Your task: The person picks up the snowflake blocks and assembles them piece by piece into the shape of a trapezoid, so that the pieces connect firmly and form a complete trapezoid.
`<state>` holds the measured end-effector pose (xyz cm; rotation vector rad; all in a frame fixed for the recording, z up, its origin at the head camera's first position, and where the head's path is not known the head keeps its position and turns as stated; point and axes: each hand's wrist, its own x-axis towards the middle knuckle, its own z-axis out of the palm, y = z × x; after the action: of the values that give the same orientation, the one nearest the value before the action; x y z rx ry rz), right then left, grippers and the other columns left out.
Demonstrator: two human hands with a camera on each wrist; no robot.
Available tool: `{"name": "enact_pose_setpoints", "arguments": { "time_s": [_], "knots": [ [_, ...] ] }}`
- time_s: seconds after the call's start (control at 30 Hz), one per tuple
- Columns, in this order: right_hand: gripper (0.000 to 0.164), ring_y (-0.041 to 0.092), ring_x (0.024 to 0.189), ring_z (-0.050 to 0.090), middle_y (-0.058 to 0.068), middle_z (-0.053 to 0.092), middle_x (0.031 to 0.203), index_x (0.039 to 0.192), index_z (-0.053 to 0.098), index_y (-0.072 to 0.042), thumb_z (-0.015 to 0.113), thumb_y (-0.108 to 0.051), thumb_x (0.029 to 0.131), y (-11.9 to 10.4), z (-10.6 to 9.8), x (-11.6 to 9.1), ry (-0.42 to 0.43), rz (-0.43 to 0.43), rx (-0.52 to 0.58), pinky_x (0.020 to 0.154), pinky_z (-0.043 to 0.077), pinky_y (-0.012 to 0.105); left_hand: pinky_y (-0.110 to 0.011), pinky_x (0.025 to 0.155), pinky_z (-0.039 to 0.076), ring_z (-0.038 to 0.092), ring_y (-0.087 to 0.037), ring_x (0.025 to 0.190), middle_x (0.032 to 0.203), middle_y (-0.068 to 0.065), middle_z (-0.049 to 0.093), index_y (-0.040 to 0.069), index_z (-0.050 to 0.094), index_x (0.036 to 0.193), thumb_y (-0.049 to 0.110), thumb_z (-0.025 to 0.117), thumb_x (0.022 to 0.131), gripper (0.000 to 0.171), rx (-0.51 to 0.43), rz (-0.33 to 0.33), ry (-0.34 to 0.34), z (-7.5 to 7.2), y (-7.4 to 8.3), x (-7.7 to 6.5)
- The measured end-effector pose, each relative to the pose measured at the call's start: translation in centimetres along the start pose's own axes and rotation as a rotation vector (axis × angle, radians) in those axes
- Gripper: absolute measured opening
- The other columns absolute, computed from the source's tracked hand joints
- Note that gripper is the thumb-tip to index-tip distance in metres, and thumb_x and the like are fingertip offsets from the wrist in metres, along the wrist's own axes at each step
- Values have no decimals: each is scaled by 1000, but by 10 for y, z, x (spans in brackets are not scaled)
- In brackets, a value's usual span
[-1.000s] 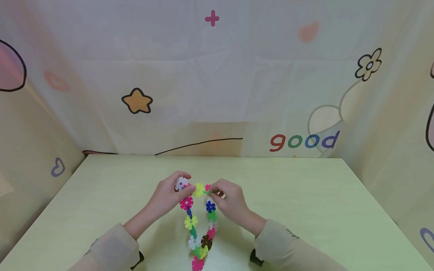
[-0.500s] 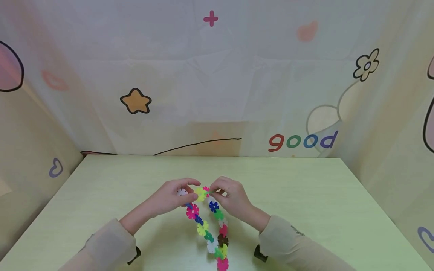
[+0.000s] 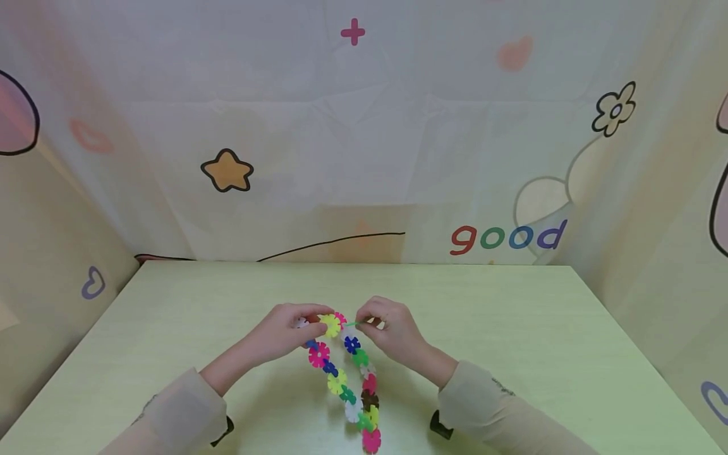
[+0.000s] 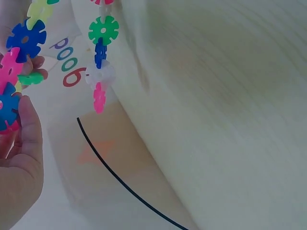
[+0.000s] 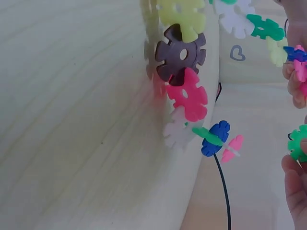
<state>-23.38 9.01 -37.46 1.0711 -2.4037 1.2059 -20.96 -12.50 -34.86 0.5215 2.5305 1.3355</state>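
A chain of interlocking plastic flower discs point(image 3: 337, 382) in many colours hangs in a long loop toward me. My left hand point(image 3: 284, 335) holds its upper left end, thumb and fingers pinching a yellow disc point(image 3: 330, 325); a white disc shows partly behind the fingers. Facing it, my right hand point(image 3: 392, 328) pinches a single green disc point(image 5: 298, 143) between thumb and fingertips, seen edge-on in the head view. The chain's other end, a pink disc point(image 4: 99, 98), dangles free and overlaps the yellow disc's right side in the head view.
A pale wooden table point(image 3: 500, 328) lies under both hands. Behind it and at both sides hang printed cloth walls point(image 3: 284, 215). Dark straps point(image 3: 441, 424) show beneath both sleeves.
The left hand has come down slightly, its fingers now closer to the yellow disc. The green disc has drawn right, away from the yellow one. The loop's lower end has swung right.
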Motion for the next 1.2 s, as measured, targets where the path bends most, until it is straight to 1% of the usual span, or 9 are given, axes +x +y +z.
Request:
{"name": "enact_pose_setpoints", "arguments": {
  "time_s": [0.1,0.33,0.5,0.63,0.8,0.93,1.0,1.1,1.2],
  "knots": [
    [3,9,71,59,2,63,78,77,64,-4,65,-6,78,-1,1,0,-10,15,2,64,49,17,-27,60,50,58,-14,67,90,-9,58,12,57,117,29,57,85,36,-3,5,2,-1,0,0],
    [4,9,71,59,2,63,80,80,64,-6,65,-3,77,-5,3,2,-15,65,18,63,49,16,-28,59,49,57,-14,67,89,-8,58,11,56,118,29,56,86,36,-6,26,-10,0,2,0],
    [4,9,70,59,3,63,79,80,64,-5,66,-3,77,-6,4,2,-14,47,8,64,49,16,-31,64,51,59,-15,70,91,-8,57,9,54,121,29,55,87,39,-47,40,-43,0,2,0],
    [5,8,69,58,2,63,77,78,64,-6,66,-2,76,-8,2,0,7,-7,-24,63,49,16,-31,69,52,61,-15,74,99,-8,59,8,52,122,29,52,88,40,-70,52,-72,0,1,0],
    [7,7,65,57,2,62,73,76,64,-5,68,-1,73,-9,1,-4,59,-122,-59,61,48,14,-28,70,50,59,-14,79,105,-8,60,8,51,124,31,50,89,41,-50,88,-80,3,4,-2],
    [6,6,63,57,1,62,70,74,65,-5,69,-1,73,-9,0,-7,95,-215,-94,60,47,11,-25,65,47,55,-12,74,93,-7,63,5,49,125,29,49,90,43,-49,112,-92,7,9,-3],
    [8,6,62,58,1,63,69,73,65,-6,70,1,71,-9,-1,-7,110,-257,-111,60,47,10,-24,62,46,54,-12,71,87,-6,62,4,48,126,28,49,90,43,-55,117,-100,9,10,-3],
    [12,6,61,58,1,63,69,73,65,-6,71,3,68,-8,-1,-8,128,-293,-123,59,46,10,-22,58,44,52,-11,67,81,-5,60,2,48,126,26,50,90,43,-69,119,-106,10,11,-3],
    [12,6,61,57,1,62,69,74,65,-6,69,4,70,-8,-1,-8,119,-295,-123,59,46,9,-21,52,40,49,-10,64,78,-4,57,2,49,124,25,51,90,41,-41,122,-102,10,11,-2]
  ]
}}
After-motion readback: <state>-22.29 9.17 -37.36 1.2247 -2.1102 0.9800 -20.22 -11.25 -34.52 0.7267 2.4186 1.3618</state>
